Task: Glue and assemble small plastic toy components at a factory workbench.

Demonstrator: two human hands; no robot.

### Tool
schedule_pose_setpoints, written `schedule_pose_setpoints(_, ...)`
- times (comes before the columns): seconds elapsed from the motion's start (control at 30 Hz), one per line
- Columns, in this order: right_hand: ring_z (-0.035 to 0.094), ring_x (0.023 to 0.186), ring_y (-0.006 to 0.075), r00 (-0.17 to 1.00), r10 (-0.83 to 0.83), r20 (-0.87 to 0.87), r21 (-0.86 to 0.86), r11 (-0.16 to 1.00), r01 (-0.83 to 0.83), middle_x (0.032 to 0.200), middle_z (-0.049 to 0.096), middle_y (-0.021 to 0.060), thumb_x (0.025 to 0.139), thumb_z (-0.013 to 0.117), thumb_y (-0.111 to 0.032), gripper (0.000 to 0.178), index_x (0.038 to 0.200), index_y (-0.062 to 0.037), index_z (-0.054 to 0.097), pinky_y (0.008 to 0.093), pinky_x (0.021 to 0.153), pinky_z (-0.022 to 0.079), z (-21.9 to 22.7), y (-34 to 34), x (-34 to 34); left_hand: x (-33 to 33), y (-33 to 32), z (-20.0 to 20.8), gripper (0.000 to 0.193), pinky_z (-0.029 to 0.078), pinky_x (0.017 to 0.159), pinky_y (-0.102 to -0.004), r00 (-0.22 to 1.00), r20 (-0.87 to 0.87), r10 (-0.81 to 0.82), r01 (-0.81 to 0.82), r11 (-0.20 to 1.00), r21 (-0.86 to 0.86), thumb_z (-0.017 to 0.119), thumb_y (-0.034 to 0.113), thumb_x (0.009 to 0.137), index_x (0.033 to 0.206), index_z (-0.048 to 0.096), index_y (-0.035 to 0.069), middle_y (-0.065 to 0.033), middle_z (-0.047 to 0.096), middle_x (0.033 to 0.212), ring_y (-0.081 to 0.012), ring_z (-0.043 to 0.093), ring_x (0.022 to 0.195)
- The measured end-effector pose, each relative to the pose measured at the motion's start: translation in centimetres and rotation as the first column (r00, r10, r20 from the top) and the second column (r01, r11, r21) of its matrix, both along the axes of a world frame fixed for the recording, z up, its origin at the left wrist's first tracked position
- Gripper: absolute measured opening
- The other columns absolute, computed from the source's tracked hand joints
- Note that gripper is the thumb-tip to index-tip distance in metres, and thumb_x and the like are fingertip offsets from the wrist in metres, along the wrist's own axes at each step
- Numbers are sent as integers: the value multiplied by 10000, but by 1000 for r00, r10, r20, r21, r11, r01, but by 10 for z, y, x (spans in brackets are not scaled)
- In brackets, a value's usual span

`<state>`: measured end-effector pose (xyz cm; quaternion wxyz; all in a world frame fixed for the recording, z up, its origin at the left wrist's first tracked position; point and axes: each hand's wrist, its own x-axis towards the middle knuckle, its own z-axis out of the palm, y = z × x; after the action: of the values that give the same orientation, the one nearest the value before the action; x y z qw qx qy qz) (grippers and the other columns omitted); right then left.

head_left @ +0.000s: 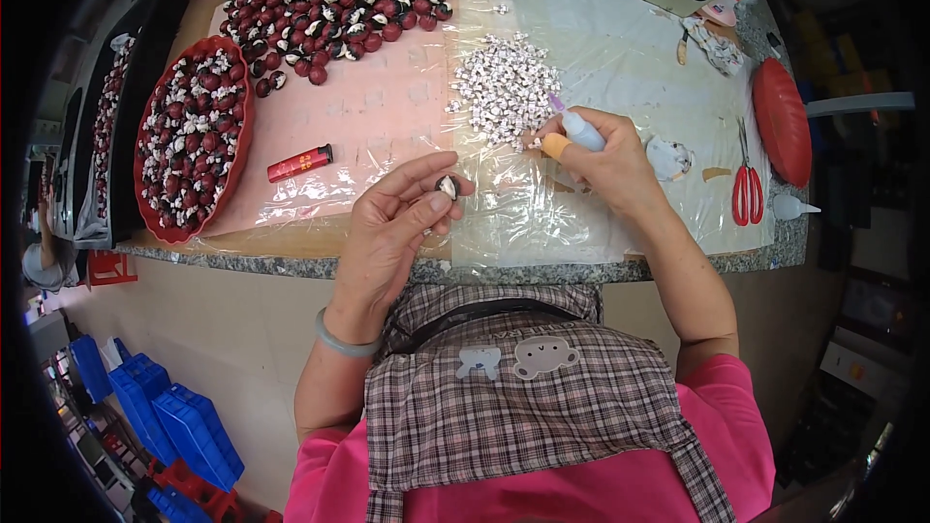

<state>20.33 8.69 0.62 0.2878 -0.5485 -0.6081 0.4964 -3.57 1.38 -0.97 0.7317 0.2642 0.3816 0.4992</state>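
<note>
Head view, looking down over a plaid apron [523,397] to the bench [542,271]. Left hand [392,228] raised above the near edge, thumb and fingertips pinching a small dark red and white piece [448,186] — palm turned up, a pale bangle [341,341] on the wrist. Right hand [605,160] closed around a small squeeze bottle [578,129] with a purple tip, an orange cover [554,145] on one fingertip. Just beyond the bottle tip, a heap of small white parts [504,87] on clear plastic sheet [601,48]. Further back, a loose pile of dark red pieces [334,0]; at far left a red oval tray [194,136] filled with the same. Between tray and hands, a red lighter [299,164]. Off to the right — red-handled scissors [747,184], a red oval lid [782,121].
</note>
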Motion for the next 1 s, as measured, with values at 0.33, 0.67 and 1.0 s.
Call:
schedule_pose_setpoints(0.33,482,538,34,857,-148,-493,-460,881,-112,716,580,4,835,680,-131,174,954,-19,619,161,448,307,21,-26,-6,27,2,4,346,404,563,-167,982,-145,-124,140,984,108,569,105,940,1272,503,37,-86,665,987,-50,505,688)
schedule_pose_setpoints(0.67,642,619,147,838,-81,-539,-319,941,-114,801,665,125,879,631,-87,114,948,-1,602,221,500,477,10,-27,-6,27,1,1,290,397,565,-177,989,-114,-97,105,992,67,546,89,943,1226,563,29,-59,642,933,-50,508,693)
schedule_pose_setpoints(1.0,662,717,189,796,-106,-596,-320,940,-115,886,659,144,873,633,-59,127,964,28,627,282,647,554,-4,-25,-4,28,0,-1,290,389,587,-183,990,-128,-66,72,996,46,557,90,934,1214,589,20,-67,648,921,-53,506,705)
